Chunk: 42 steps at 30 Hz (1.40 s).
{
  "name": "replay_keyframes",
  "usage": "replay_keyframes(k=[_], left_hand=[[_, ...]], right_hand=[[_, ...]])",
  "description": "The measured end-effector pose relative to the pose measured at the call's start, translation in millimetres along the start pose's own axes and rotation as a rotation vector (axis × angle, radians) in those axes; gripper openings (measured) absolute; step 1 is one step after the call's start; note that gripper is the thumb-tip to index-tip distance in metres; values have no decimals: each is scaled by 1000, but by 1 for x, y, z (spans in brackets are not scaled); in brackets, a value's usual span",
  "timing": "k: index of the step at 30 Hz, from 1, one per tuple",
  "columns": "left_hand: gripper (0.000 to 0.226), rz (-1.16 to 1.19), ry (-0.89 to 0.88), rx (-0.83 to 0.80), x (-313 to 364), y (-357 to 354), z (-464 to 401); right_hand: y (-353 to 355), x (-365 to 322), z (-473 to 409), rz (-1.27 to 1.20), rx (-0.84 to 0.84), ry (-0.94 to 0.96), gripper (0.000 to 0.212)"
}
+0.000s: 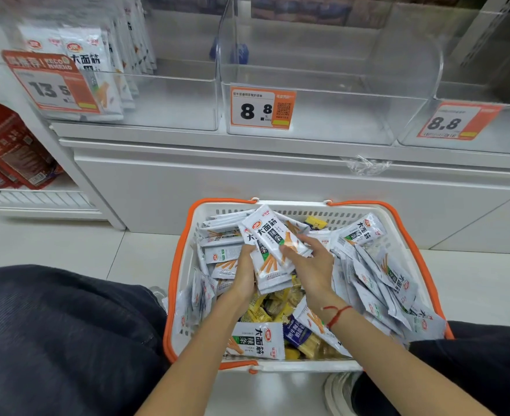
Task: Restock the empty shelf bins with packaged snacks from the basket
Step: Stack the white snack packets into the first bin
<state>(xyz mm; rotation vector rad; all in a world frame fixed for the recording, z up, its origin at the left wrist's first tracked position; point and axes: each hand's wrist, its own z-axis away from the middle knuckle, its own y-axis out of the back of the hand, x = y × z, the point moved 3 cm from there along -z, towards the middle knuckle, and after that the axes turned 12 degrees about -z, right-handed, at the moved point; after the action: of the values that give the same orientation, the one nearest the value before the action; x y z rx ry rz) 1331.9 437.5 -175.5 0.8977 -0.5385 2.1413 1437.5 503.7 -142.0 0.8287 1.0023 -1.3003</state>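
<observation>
L hand point(243, 273) + R hand point(311, 267) grip packets point(273, 249) | above basket point(410, 232) | mid bin point(323, 115) empty

A shop — price tags point(262, 107) on clear shelf bins point(323, 115), stocked snacks.

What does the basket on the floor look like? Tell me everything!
The basket is white plastic with slotted walls and an orange rim and handles folded down. It stands upright on the pale floor tiles, below the shelf, between the person's knees. It is heaped with white snack packets, with yellow and blue ones underneath. Both hands reach into it: the left hand and right hand hold a bunch of white packets above it.
</observation>
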Motion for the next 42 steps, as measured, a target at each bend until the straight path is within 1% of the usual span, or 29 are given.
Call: replay_keyframes(k=[3, 5, 7, 9, 11, 12, 13, 14, 15, 16, 17, 19, 20, 21, 22, 24, 26, 27, 28, 29, 30, 31, 32, 33, 34, 36, 37, 39, 42], left_hand=[[32, 28, -38, -34, 3, -2, 0], [30, 17, -42, -92, 2, -5, 1], [28, 0, -42, -121, 1, -6, 0], [26, 13, -29, -138, -3, -3, -3], [24, 38, -10, -126, -3, 0, -5], [22, 55, -1, -126, -3, 2, -6], [20, 72, 9, -126, -3, 4, -7], [16, 81, 13, -129, -2, 5, -6], [14, 86, 8, -138, -1, 5, -6], [12, 89, -3, -152, 0, 6, -7], [12, 90, -13, -167, 1, 5, -7], [12, 84, -22, -191, 3, 3, -5], [12, 80, -21, -199, 3, 2, -5], [12, 77, -19, -204, 3, 2, -5], [13, 70, -21, -207, 3, 1, -5], [14, 70, -17, -206, 2, 0, -4], [15, 73, -10, -199, 2, 0, -4], [15, 69, -9, -194, 2, -1, -4], [15, 58, -6, -187, 1, 0, -5], [15, 51, -3, -176, 1, 1, -6], [15, 44, -6, -169, 1, 3, -7], [15, 36, -11, -160, 2, 5, -7], [16, 19, -15, -149, 1, 7, -10], [16, 5, -17, -138, 1, 9, -10], [16, -7, -20, -135, 2, 11, -9], [16, -19, -8, -128, 2, 12, -8], [16, -22, -1, -131, 2, 12, -6], [16, -34, 0, -142, 5, 10, -1], [18, -84, 10, -146, 11, 6, 8]], right_hand=[[-2, 8, 5, 139, -25, 55, 29], [-6, 13, 9, 165, -94, 82, 25], [-9, 18, 14, 195, -122, 115, 17], [-7, 16, 15, 236, -154, 96, 10], [-6, 5, 10, 308, -282, 25, 19], [-2, -6, 5, 376, -342, 18, 24], [4, -20, -3, 467, -368, 51, 25], [14, -35, -14, 605, -357, 98, 23], [29, -48, -28, 781, -316, 133, 23], [47, -55, -44, 979, -274, 128, 29], [66, -59, -58, 1183, -249, 81, 33], [101, -46, -73, 1513, -314, -95, 34], [113, -32, -75, 1605, -368, -165, 34], [120, -18, -75, 1633, -395, -180, 36], [123, -6, -74, 1624, -380, -139, 36], [124, 2, -72, 1621, -278, 40, 33], [123, -1, -70, 1632, -220, 115, 31], [122, -4, -71, 1593, -196, 147, 32], [119, -10, -71, 1517, -173, 197, 33], [113, -19, -70, 1389, -164, 249, 34], [104, -30, -67, 1214, -181, 302, 33], [94, -40, -64, 1011, -229, 315, 30], [83, -51, -60, 815, -302, 302, 24], [72, -61, -55, 659, -359, 263, 17], [63, -70, -50, 535, -396, 216, 15], [51, -77, -43, 343, -393, 100, 27], [45, -76, -41, 266, -398, 33, 31], [33, -70, -36, 150, -423, -55, 31], [14, -61, -27, 127, -410, -2, 21]])
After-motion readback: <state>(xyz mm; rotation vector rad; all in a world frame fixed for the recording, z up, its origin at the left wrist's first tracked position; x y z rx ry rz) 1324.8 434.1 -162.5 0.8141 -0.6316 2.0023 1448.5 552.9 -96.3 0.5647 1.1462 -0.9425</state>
